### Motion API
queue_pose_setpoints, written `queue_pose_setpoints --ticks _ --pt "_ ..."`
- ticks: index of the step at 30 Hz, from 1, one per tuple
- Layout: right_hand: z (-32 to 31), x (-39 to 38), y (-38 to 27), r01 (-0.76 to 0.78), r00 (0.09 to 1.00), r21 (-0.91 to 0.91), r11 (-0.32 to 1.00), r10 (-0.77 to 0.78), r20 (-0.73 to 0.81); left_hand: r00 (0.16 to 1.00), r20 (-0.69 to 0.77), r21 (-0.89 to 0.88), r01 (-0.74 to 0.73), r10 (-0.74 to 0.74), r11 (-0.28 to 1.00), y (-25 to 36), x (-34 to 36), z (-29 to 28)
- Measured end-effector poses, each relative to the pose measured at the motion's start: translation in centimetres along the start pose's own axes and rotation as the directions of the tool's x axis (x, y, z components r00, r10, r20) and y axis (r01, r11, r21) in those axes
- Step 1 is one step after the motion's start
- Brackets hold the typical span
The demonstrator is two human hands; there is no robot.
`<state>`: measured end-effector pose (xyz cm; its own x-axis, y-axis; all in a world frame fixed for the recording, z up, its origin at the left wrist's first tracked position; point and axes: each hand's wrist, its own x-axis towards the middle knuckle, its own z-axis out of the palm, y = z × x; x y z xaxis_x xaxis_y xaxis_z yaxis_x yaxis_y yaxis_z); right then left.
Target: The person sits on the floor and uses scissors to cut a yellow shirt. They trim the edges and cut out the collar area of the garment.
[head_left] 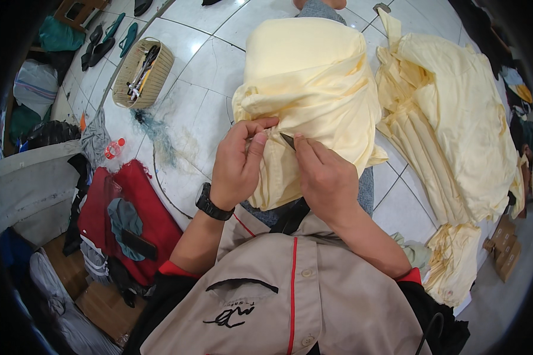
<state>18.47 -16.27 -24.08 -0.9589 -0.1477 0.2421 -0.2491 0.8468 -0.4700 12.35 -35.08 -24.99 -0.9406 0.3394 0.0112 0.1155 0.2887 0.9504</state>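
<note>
Head view: I see the pale yellow cloth [305, 65] spread across the lap [367, 190], bunched at both hands. It looks light, soft and likely to slide, so I'd take hold at a thick fold. The left hand [237, 158] has fingers pinching cloth; the right hand's [327, 176] press around a small dark pointed tool [288, 141]

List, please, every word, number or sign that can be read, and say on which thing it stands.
Beige shirt, chest: dark lettering, wording not copied; its smaller line is blurred.
Black wristwatch: no readable figures.
Red-capped bottle: any print too small to read.
Pale yellow cloth at centre: no writing visible.
</note>
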Motion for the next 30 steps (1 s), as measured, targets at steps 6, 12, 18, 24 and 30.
queue_pose_setpoints --ticks 6,12,18,24,30 --pt "0.0 0.9 -0.7 -0.007 0.996 -0.005 1.0 0.007 -0.087 0.997 -0.065 -0.055 -0.05 0.046 0.997 -1.0 0.0 0.5" --pt "-0.3 0.9 -0.6 -0.099 0.995 0.026 0.995 0.099 -0.014 0.993 -0.114 -0.39 -0.077 0.035 0.917 -1.8 -1.8 -1.6" --pt "-1.4 -1.3 2.6 -0.267 0.942 0.589 0.763 0.335 -0.007 0.939 -0.302 0.415 0.282 -0.161 0.865 -10.2 -7.6 -15.0" --pt "-0.6 -1.4 1.9 -0.199 0.977 0.372 0.907 0.153 0.149 0.95 -0.291 0.61 0.092 0.115 0.787 -8.3 -6.4 -13.3" --pt "-2.1 -0.8 4.0 -0.448 0.891 0.637 0.627 0.374 0.257 0.909 0.048 0.368 -0.401 0.414 0.839 0.9 2.5 -3.2"
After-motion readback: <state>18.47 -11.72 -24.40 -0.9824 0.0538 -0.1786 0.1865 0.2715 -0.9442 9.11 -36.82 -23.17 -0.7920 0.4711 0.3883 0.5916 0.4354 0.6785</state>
